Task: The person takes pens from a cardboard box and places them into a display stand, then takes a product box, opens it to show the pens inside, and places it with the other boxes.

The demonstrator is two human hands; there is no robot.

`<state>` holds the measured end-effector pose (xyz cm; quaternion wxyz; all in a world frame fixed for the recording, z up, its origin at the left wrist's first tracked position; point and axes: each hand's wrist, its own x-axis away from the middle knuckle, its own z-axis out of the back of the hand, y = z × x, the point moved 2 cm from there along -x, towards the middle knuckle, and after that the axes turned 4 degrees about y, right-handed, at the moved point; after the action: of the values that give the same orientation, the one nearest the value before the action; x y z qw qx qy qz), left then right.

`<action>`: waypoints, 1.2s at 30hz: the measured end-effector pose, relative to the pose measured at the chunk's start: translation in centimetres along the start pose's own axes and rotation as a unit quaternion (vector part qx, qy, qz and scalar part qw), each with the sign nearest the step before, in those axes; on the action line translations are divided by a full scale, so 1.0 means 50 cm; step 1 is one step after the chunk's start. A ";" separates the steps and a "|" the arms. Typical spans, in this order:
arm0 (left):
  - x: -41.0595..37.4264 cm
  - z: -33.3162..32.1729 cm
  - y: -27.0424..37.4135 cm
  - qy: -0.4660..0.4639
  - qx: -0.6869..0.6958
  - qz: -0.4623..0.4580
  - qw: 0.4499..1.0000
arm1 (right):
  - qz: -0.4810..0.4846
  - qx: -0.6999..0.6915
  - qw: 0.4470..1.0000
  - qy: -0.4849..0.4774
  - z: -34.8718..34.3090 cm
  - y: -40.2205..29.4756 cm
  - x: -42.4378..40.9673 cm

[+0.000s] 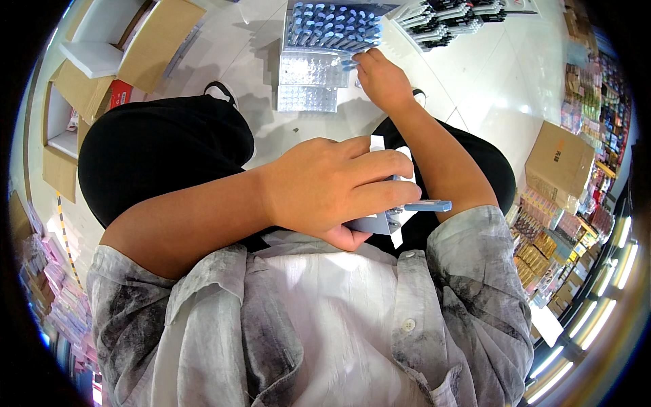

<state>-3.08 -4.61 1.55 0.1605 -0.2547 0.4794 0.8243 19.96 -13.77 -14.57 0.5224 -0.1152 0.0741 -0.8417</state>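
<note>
My left hand (325,188) grips a small open box (374,225) above my lap, its white flaps sticking out. A blue pen (430,205) juts out of the box to the right, and ends of others show beneath my fingers. My right hand (381,81) reaches forward to a clear stepped pen display (307,71) on the floor. Its fingertips pinch a blue pen (350,64) at the display's right side, mostly hidden by the hand. Rows of blue pens (335,25) stand in the upper part of the display; holes show in the two lower steps.
Another display of black and white pens (447,23) stands at the far right. Open cardboard boxes (157,46) sit on the left. A closed carton (559,163) rests on packaged goods at right. My black-trousered knees (163,147) flank the tiled floor (285,137).
</note>
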 end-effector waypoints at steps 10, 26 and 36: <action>0.000 -0.001 -0.001 -0.001 0.004 0.001 1.000 | -0.035 0.015 0.999 -0.016 -0.003 0.001 0.005; 0.000 -0.001 -0.002 0.000 0.003 -0.003 1.000 | -0.043 -0.096 0.994 0.039 -0.017 0.015 0.001; 0.001 -0.002 -0.001 -0.007 0.004 0.002 1.000 | 0.048 -0.033 0.998 0.012 0.004 -0.023 0.012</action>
<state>-3.06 -4.68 1.42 0.1632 -0.2472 0.4825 0.8243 18.79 -13.80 -14.03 0.5574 -0.1182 0.1139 -0.8138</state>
